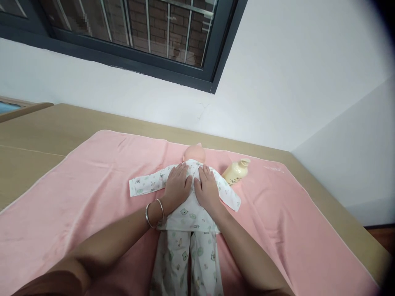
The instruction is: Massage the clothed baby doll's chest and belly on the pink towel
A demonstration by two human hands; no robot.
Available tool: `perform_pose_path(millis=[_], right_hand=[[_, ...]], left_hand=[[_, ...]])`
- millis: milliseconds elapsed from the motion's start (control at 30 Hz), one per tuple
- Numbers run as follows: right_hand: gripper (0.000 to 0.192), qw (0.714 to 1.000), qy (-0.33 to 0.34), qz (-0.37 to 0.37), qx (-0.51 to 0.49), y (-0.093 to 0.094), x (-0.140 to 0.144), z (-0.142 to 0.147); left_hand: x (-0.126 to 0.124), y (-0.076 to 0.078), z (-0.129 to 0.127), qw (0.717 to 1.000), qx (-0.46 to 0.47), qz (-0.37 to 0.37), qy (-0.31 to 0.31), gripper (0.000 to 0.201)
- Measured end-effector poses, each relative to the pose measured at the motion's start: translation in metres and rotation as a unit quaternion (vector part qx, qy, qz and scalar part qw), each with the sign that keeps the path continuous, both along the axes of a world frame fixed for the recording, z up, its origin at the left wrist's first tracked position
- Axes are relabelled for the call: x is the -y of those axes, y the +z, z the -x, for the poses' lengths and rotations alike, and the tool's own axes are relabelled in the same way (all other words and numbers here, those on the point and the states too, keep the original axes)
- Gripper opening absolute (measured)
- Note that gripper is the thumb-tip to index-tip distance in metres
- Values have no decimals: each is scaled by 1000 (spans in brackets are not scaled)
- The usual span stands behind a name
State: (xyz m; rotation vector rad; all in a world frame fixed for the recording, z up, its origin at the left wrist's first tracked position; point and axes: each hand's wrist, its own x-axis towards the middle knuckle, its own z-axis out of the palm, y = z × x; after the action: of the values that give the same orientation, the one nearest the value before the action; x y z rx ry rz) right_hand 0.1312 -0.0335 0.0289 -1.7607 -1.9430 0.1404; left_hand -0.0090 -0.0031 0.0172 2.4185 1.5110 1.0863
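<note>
While reaching forward over a pink blanket [108,176] with both arms, rests the left hand [178,184] palm down on the upper body of a dressed doll [193,211], and lays the right hand [207,190] flat beside it on the other half, with a narrow strip of cloth showing between the two thumbs. Has the left fingers close together and pointing toward the doll's head [194,153], with thumb set out to the inner side; has the right fingers likewise pressed together, with thumb apart. Cannot tell the pressure of the palms. Wears silvery jewellery [147,216] around the left wrist. Finds the doll stretched out on the blanket, clothed in a white top [193,222] and white trousers [202,263], both printed with small green and dark motifs, with hem lapping over waist. Sees the head just past the collar, near the blanket's far edge. Sees one sleeve [148,183] stretched sideways beyond the left hand, and another [230,197] slanting down past the right. Has a pale yellow bottle [236,172] near the right hand, just beside that sleeve; cannot tell whether standing or lying. Faces, past a wooden surface [37,131], a white wall [277,82] and a dark-framed window [132,61], with metal bars [148,24] and brickwork [138,28] visible through the glass.
</note>
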Motion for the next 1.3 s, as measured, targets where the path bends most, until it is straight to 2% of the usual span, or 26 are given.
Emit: perform_pose_path(millis=[400, 600, 833, 1000, 1167, 1300], right_hand=[[54, 999, -11, -12, 28, 3, 5, 1], [54, 998, -26, -19, 50, 3, 7, 4], [54, 1000, 4, 14, 18, 7, -3, -8], [54, 1000, 3, 17, 24, 10, -5, -9], [53, 997, -16, -6, 78, 8, 9, 6], [52, 992, -25, -33, 122, 4, 22, 19]], left_hand=[[2, 0, -1, 998, -37, -3, 47, 49], [1, 1, 0, 999, -48, -2, 24, 47], [9, 3, -1, 999, -25, -19, -35, 39], [17, 7, -3, 999, -10, 7, -33, 38], [3, 12, 4, 998, -21, 63, -11, 40], [-11, 12, 10, 996, -34, 77, -35, 39]])
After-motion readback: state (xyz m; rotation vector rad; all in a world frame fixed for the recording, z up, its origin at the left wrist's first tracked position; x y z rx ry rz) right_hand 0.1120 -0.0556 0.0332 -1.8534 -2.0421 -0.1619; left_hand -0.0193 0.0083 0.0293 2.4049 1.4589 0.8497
